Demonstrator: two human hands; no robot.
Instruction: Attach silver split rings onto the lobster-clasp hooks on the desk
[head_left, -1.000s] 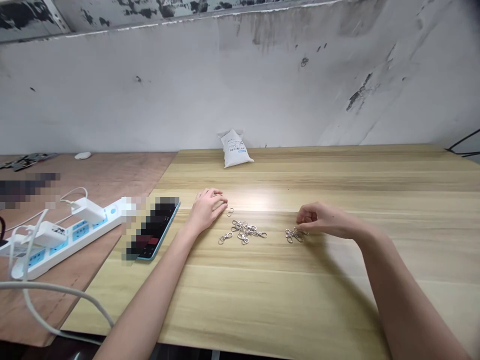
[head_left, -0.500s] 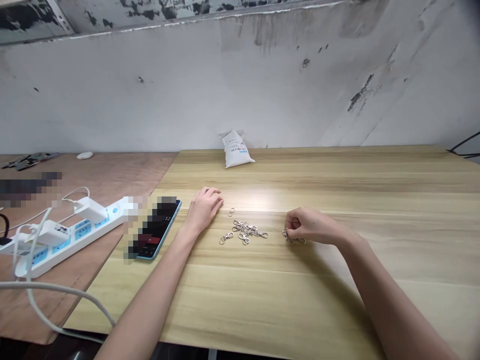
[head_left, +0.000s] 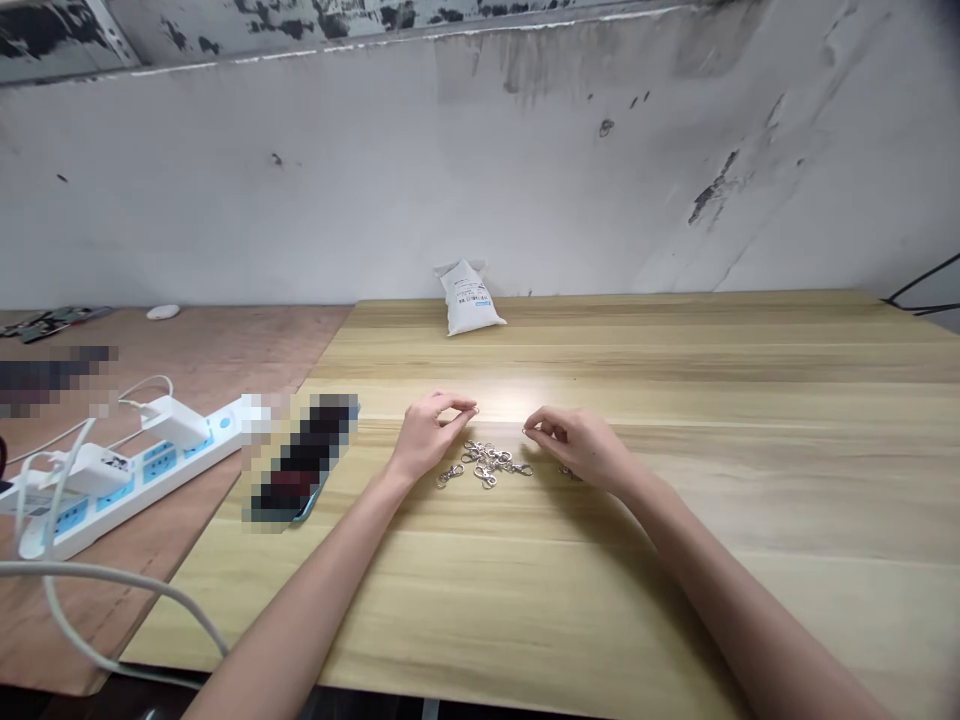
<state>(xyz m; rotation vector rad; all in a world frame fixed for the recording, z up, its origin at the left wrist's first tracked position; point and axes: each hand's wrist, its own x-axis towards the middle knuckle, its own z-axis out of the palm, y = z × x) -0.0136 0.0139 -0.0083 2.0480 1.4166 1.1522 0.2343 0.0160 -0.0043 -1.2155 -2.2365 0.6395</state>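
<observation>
My left hand [head_left: 435, 432] pinches a small metal ring [head_left: 477, 410] between thumb and forefinger, just above the table. Facing it from the right, my right hand [head_left: 579, 445] has its thumb and forefinger closed on another small ring [head_left: 525, 431]. Between and below the hands lies a loose pile of silver swivel clasps [head_left: 491, 457] with rings on them. One clasp [head_left: 450, 475] sits a little apart at the pile's left. Partly hidden under my right hand, more metal clasps [head_left: 568, 471] rest on the wood.
A white plastic packet [head_left: 471, 300] stands at the back by the wall. Left of my left arm lies a phone [head_left: 304, 508], mostly blurred out. Further left, a white power strip [head_left: 161, 465] with plugged chargers and a looping white cable [head_left: 112, 572] reaches toward my forearm.
My right hand has left the clasps on the right and moved leftward. My left hand has moved right from lying flat and now pinches a ring. The loose rings are off the table.
</observation>
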